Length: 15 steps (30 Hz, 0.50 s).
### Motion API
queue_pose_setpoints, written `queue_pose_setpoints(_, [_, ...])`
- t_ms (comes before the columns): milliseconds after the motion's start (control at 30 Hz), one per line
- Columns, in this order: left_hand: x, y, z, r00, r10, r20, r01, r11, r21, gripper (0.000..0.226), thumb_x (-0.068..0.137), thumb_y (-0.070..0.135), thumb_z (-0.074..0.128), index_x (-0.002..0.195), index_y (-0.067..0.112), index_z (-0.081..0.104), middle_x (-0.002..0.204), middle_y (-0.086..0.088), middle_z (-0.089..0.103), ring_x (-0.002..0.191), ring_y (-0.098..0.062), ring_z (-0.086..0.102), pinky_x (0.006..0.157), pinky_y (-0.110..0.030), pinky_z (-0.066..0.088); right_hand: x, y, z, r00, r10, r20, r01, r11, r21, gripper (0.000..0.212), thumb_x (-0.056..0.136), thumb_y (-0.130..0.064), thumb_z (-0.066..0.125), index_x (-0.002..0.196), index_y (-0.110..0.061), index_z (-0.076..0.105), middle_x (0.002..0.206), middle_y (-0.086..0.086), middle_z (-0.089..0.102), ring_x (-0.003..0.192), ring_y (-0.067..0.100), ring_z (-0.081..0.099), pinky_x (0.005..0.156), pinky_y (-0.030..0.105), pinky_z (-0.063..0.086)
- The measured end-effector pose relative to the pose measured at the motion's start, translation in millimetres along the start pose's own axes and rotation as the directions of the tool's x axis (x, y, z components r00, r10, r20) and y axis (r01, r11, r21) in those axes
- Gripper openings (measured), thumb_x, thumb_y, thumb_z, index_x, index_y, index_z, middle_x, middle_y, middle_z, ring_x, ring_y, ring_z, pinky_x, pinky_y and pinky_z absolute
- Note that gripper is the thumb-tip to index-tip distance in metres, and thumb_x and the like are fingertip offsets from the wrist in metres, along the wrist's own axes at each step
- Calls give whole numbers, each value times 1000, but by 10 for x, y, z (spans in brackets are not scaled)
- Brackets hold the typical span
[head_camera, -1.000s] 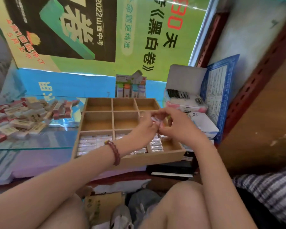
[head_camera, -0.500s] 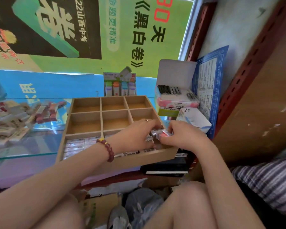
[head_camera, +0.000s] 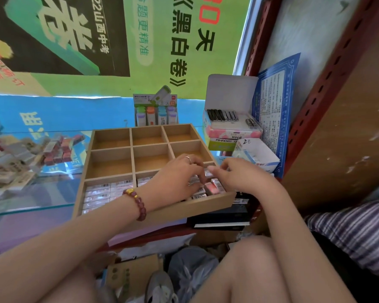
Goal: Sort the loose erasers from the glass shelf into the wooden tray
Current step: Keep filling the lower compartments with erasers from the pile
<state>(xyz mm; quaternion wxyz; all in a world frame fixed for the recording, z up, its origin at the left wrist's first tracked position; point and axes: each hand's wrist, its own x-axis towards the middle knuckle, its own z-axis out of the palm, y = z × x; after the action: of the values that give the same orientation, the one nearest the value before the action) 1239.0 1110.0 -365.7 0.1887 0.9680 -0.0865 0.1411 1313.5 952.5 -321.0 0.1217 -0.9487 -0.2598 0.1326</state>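
Observation:
The wooden tray (head_camera: 109, 169) has nine compartments and sits partly on the glass shelf (head_camera: 31, 206). Wrapped erasers fill its front row (head_camera: 101, 191); the back two rows are bare. Both hands meet over the front right compartment. My left hand (head_camera: 179, 173), with a ring and a bead bracelet, curls its fingers down onto a small bunch of erasers (head_camera: 212, 186) there. My right hand (head_camera: 236, 176) pinches the same bunch from the right with thumb and fingers. A pile of loose erasers (head_camera: 20, 158) lies on the glass at the far left.
Behind the tray stands a display box of correction tapes (head_camera: 155, 110). To its right are stacked stationery boxes (head_camera: 232, 125) and a blue printed sheet (head_camera: 274, 106) against a red metal rack (head_camera: 311, 101). Bags and cartons (head_camera: 184, 270) lie on the floor by my knees.
Both hands have lowered from above the tray into the front right compartment, carrying the erasers down with them. The view has shifted slightly left and down.

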Motion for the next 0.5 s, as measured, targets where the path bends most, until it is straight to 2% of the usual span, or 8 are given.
queue_pose_setpoints(100, [-12,22,-44,999,10,35,-9,999,-37,20,85,11,56,93,25,69,130,3,49,125,-12,36,105,-32,33,43,63,-23,990,-3,-138,1,1000,-20,22,94,-34,50,88,-17,63,91,1,64,89,20,59,78,36,50])
queue_pose_setpoints(167, [-16,34,-64,998,26,50,-23,999,-49,28,84,5,52,92,26,69,135,4,45,130,-10,29,107,-30,27,71,77,-6,989,-3,-150,3,1000,-2,13,90,-28,56,81,-23,63,89,-2,65,87,18,60,78,36,51])
queue_pose_setpoints(233, [-15,42,-72,997,41,59,-37,997,-65,35,82,-1,50,91,27,69,137,4,43,132,-10,25,109,-29,23,77,68,2,990,-1,-144,4,1000,20,13,89,-27,57,77,-27,62,87,-3,65,85,17,59,78,35,51])
queue_pose_setpoints(367, [-5,59,-66,993,73,93,-66,995,-75,43,78,-5,48,91,28,72,139,2,42,132,-11,23,111,-31,21,75,52,-14,981,6,-194,8,998,69,17,89,-25,53,83,-18,67,89,1,66,84,19,60,79,39,53])
queue_pose_setpoints(500, [0,72,-22,989,117,91,-113,992,-50,43,74,-3,44,89,27,72,139,-1,43,131,-13,23,109,-41,25,77,55,-13,986,11,-166,1,997,73,20,91,-29,52,81,-18,65,83,2,65,81,20,60,77,39,53])
